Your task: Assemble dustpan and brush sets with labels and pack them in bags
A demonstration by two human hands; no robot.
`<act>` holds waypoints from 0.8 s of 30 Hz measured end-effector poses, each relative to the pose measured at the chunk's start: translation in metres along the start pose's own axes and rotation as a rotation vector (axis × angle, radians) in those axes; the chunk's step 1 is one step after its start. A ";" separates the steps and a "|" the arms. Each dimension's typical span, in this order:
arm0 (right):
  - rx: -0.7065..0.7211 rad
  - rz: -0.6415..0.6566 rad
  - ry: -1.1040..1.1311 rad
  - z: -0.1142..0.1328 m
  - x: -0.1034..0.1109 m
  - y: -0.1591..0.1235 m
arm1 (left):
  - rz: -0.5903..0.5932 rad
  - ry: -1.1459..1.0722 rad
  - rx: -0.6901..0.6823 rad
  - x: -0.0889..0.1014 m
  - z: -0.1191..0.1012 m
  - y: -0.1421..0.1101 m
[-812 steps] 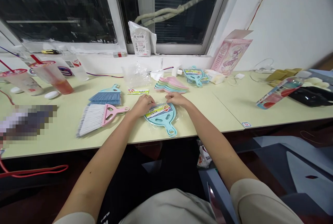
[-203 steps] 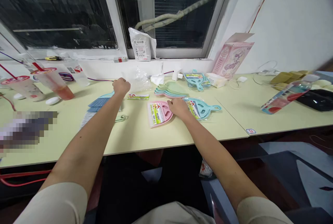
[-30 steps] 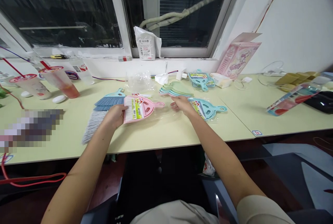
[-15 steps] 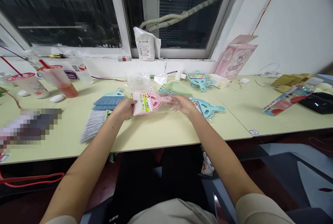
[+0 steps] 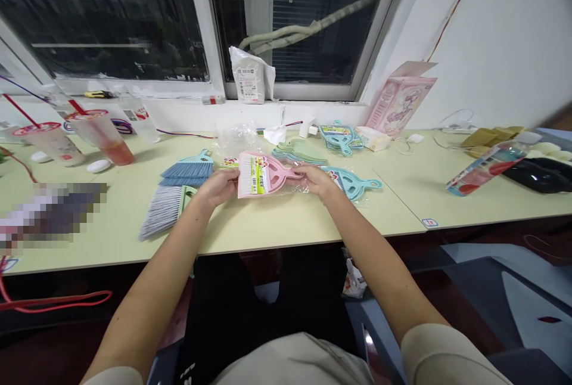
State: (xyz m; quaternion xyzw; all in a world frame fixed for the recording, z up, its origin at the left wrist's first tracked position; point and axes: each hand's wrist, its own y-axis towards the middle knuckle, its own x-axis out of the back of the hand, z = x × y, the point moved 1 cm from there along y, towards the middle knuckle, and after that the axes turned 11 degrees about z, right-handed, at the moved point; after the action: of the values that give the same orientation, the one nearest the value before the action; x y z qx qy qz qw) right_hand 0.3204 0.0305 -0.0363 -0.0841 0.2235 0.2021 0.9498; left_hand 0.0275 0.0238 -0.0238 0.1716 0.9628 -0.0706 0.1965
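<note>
A pink dustpan-and-brush set point(image 5: 276, 175) with a yellow-green label hangs just over the table in front of me. My left hand point(image 5: 220, 187) pinches its bristle end. My right hand point(image 5: 316, 180) is closed at the handle end, where clear plastic wrap bunches by the fingers. Blue brushes point(image 5: 187, 170) and a grey-bristled brush with a green handle point(image 5: 161, 211) lie left of my left hand. Beside my right hand rests a light-blue dustpan set point(image 5: 355, 185) in clear wrap. Behind the pink set lie green dustpans point(image 5: 300, 151).
More wrapped blue sets point(image 5: 340, 137) lie at the back, near a pink box point(image 5: 401, 102). Crumpled clear plastic point(image 5: 236, 137) sits behind my hands. Drink cups point(image 5: 105, 137) stand at the left. A bottle point(image 5: 485, 167) leans at the right. The table's front edge point(image 5: 268, 249) runs below my forearms.
The pink set has shifted a little to the right, together with my left hand. My right hand has come closer around the handle end. The view has turned slightly.
</note>
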 end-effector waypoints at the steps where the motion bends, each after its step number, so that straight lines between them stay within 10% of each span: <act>1: -0.003 -0.015 0.022 0.000 0.000 0.000 | -0.005 0.038 -0.008 0.001 0.002 0.000; 24: -0.001 -0.021 0.059 0.004 -0.003 -0.007 | -0.065 -0.031 -0.073 -0.006 0.018 -0.005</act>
State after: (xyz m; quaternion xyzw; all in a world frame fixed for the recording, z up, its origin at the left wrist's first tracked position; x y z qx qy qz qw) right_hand 0.3226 0.0244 -0.0313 -0.0927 0.2507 0.1897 0.9448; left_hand 0.0374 0.0141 -0.0371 0.1317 0.9666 -0.0443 0.2153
